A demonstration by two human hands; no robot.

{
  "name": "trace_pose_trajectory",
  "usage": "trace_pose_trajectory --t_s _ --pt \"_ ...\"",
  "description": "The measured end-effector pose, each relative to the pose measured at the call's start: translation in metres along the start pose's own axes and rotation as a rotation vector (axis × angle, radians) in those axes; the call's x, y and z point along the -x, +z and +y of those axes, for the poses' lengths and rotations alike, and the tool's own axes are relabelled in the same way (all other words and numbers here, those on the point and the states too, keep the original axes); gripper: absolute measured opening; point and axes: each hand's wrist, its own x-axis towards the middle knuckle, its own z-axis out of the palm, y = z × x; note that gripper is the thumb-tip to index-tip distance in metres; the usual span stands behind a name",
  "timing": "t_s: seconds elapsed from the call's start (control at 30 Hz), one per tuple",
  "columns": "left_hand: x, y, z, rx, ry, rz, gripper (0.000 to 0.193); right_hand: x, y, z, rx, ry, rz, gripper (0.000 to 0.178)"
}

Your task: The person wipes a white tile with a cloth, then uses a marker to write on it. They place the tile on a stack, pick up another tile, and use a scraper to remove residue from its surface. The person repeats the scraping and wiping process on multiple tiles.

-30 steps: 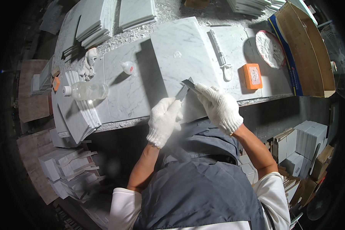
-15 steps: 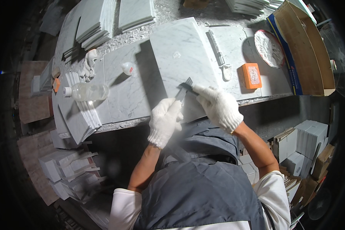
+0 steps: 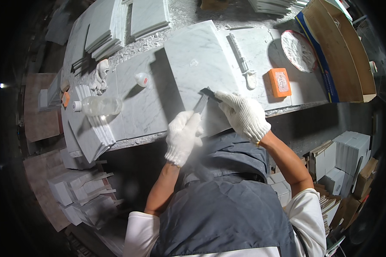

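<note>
Both my hands wear white knitted gloves over a white-grey marble slab (image 3: 188, 45) raised above the bench. My left hand (image 3: 183, 135) is closed on a thin grey putty knife (image 3: 200, 104), its blade pointing up and away. My right hand (image 3: 244, 115) grips a dark, flat-bladed scraper (image 3: 209, 93), with the forefinger laid along it. The two blades meet or cross near the slab's lower part; whether they touch I cannot tell. Both handles are hidden inside the gloves. A small pale dab (image 3: 194, 63) lies higher on the slab.
Left of the slab are a small white dispenser bottle (image 3: 141, 79), a clear bottle (image 3: 101, 106) lying on tiles, and a crumpled glove (image 3: 101, 75). To the right sit a spatula (image 3: 251, 80), an orange box (image 3: 279, 82), a bowl of white paste (image 3: 298, 50) and a cardboard carton (image 3: 336, 47).
The scraper in my right hand has tilted and shifted slightly left, crossing nearer the putty knife's tip. My left hand has barely moved, and the whole view has shifted a little.
</note>
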Motion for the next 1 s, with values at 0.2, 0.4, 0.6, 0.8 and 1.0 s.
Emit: trace_pose_trajectory --t_s 0.2,0.4,0.6,0.8,1.0 --pt "0.003 0.002 0.001 -0.027 0.018 0.013 0.033 -0.006 0.010 0.011 0.027 0.109 -0.038 0.029" --pt "0.002 0.000 0.000 -0.017 0.020 0.007 0.033 -0.010 0.006 0.009 -0.061 0.169 -0.055 0.030" --pt "0.000 0.000 -0.003 -0.041 0.019 0.013 0.033 -0.005 -0.001 0.007 0.001 -0.031 -0.061 0.034" --pt "-0.006 -0.006 -0.013 0.190 0.204 0.124 0.033 -0.002 -0.004 0.018 -0.479 0.119 -0.035 0.047" --pt "-0.011 0.005 -0.020 -0.779 1.124 0.371 0.017 0.007 -0.003 0.012 -0.826 0.181 -0.073 0.058"
